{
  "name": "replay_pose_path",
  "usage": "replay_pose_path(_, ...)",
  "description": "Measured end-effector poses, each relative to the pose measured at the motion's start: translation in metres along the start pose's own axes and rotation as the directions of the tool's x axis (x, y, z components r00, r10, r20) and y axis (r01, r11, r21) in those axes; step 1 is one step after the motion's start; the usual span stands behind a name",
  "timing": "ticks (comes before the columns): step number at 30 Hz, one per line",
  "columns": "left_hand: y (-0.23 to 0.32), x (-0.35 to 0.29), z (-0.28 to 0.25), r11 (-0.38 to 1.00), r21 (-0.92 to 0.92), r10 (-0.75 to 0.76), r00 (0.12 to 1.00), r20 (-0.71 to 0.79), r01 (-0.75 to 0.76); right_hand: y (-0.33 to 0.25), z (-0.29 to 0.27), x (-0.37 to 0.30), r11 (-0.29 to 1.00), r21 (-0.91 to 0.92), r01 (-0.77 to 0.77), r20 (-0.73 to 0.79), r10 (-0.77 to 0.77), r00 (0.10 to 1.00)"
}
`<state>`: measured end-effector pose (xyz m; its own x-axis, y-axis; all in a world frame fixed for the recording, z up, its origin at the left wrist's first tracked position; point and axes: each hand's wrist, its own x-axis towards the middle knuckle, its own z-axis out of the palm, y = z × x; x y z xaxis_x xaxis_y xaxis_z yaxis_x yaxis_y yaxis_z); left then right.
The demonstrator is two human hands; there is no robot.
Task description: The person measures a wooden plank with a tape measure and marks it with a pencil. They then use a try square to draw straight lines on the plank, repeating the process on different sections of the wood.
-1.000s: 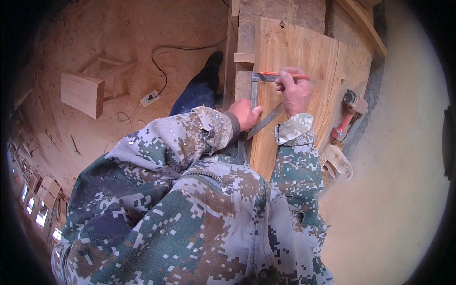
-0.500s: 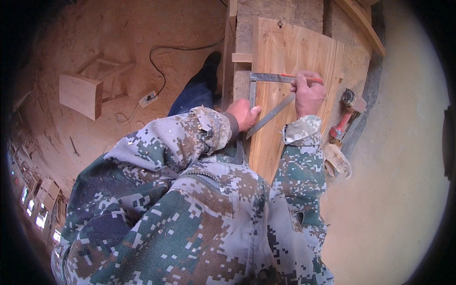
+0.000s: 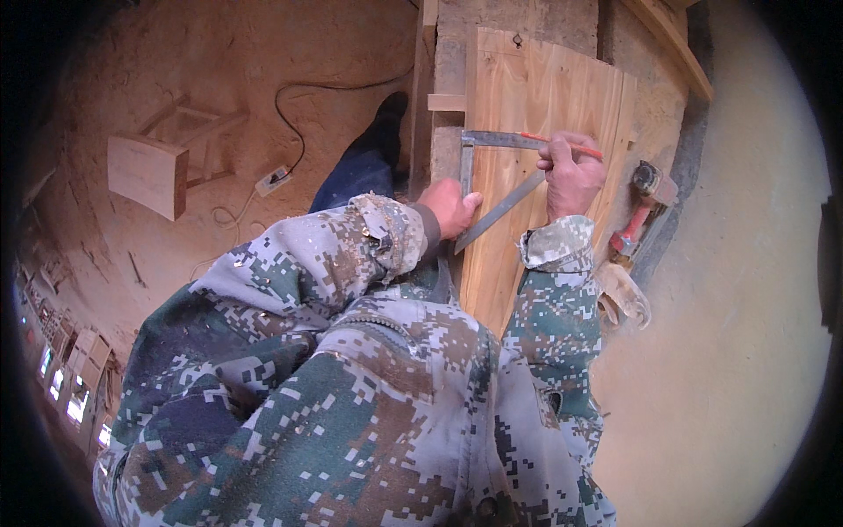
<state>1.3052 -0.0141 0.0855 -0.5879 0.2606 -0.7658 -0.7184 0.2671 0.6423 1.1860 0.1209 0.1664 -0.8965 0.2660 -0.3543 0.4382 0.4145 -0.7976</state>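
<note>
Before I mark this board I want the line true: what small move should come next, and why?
Probably draw the pencil along the square's top blade. The left hand pins the square to the board's edge, and the right hand has the pencil against the blade.

The right hand (image 3: 572, 176) covers the middle of the orange pencil (image 3: 587, 149) and part of the metal square (image 3: 492, 176). The camouflage sleeve (image 3: 386, 237) hides the left wrist. At 12 o'clock, the plank's (image 3: 544, 97) top edge is cut off.
</note>
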Motion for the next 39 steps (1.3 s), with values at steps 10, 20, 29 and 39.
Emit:
replay_pose_path(10, 0.007, -0.001, -0.006, 0.999, -0.037, -0.032, 0.998, 0.06, 0.034, -0.004, 0.021, -0.006, 1.0, 0.002, 0.002, 0.062, -0.002, 0.998)
replay_pose_path(20, 0.009, -0.001, -0.006, 0.997, -0.067, -0.043, 0.997, 0.068, 0.048, -0.004, 0.023, -0.008, 0.999, -0.047, 0.008, 0.08, -0.004, 0.997)
replay_pose_path(29, 0.007, -0.001, -0.005, 0.999, -0.049, -0.019, 0.998, 0.055, 0.022, -0.001, 0.031, -0.011, 1.0, -0.029, 0.008, 0.136, -0.004, 0.991)
replay_pose_path(39, 0.008, -0.001, -0.004, 0.997, -0.072, -0.027, 0.999, 0.043, 0.03, 0.004, 0.014, -0.005, 0.983, -0.168, 0.069, 0.029, -0.065, 0.997)
